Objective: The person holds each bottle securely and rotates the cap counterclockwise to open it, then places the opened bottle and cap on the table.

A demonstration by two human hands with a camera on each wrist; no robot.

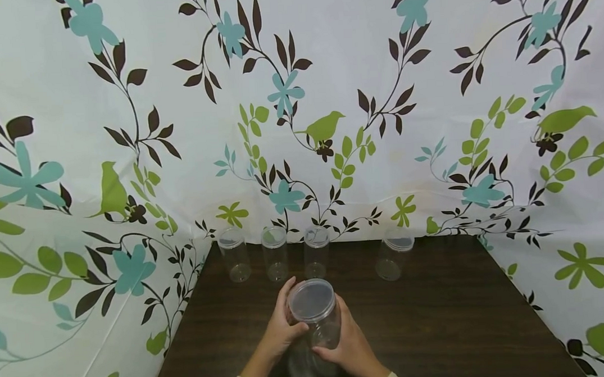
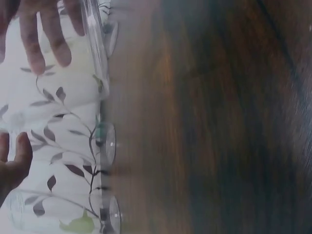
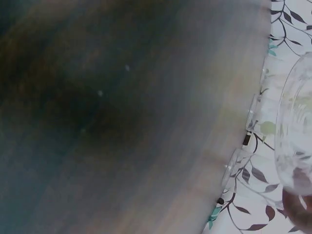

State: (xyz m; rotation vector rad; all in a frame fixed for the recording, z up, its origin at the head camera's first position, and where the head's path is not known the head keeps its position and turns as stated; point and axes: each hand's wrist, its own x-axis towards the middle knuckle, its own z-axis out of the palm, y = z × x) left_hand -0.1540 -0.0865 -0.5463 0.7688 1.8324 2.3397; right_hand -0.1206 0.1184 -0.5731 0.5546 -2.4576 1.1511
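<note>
Both hands hold a clear plastic jar (image 1: 324, 331) above the near part of the table, its lid (image 1: 312, 300) tilted up towards the head camera. My left hand (image 1: 280, 327) grips its left side near the lid, with the thumb across the front. Lower on the right side, my right hand (image 1: 353, 346) grips it, thumb also at the front. In the left wrist view, fingers (image 2: 53, 39) show beside the jar's clear wall (image 2: 95, 53). At the edge of the right wrist view are the jar's base (image 3: 292, 131) and a fingertip (image 3: 297, 207).
Along the back of the dark wooden table (image 1: 439, 312) stand more clear lidded jars: three at the left, including one jar (image 1: 235, 259), and a single jar (image 1: 393, 257) further right. A patterned white cloth (image 1: 178, 132) hangs behind and at both sides.
</note>
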